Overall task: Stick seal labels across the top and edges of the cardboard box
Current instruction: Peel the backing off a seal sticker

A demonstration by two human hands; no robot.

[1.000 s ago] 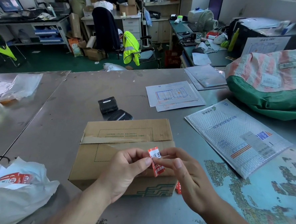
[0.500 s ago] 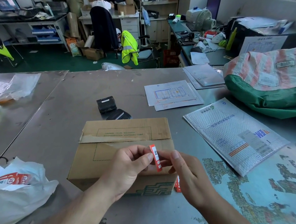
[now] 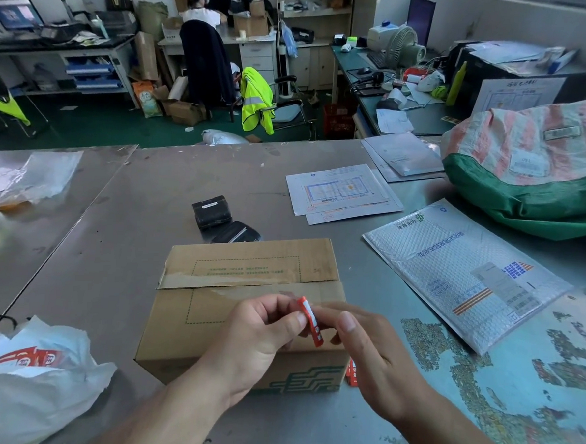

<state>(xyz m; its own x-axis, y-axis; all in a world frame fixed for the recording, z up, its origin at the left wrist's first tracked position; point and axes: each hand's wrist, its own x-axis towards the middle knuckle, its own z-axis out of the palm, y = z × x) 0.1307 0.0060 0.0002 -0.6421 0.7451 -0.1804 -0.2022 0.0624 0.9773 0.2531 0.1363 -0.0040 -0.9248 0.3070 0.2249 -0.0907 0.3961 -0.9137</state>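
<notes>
Seal label point(image 3: 309, 322), one, red and white, is held above the near half of the cardboard box point(image 3: 248, 263), not yet stuck down. Its long axis runs steeply, the upper end tipped away and to the left and the lower end toward the person, and it is turned nearly edge-on to the camera. The left hand point(image 3: 253, 336) pinches it between thumb and curled fingers. The right hand point(image 3: 372, 357) reaches its forefinger to the label's far face, with the thumb just beside the label; whether this hand actually grips it, I cannot tell.

One box stands on the metal table point(image 3: 111, 245), its long axis left to right, with a strip of brown tape along the top seam in the same direction. A second red label point(image 3: 352, 376) shows at the lower right corner of the box (only a sliver is visible).

Two black devices point(image 3: 213, 211) lie just behind the box. One bubble mailer point(image 3: 459, 276) lies to the right and a few printed sheets point(image 3: 341, 194) beyond it. One white plastic bag point(image 3: 34, 394) with red labels showing in it sits at the near left.
</notes>
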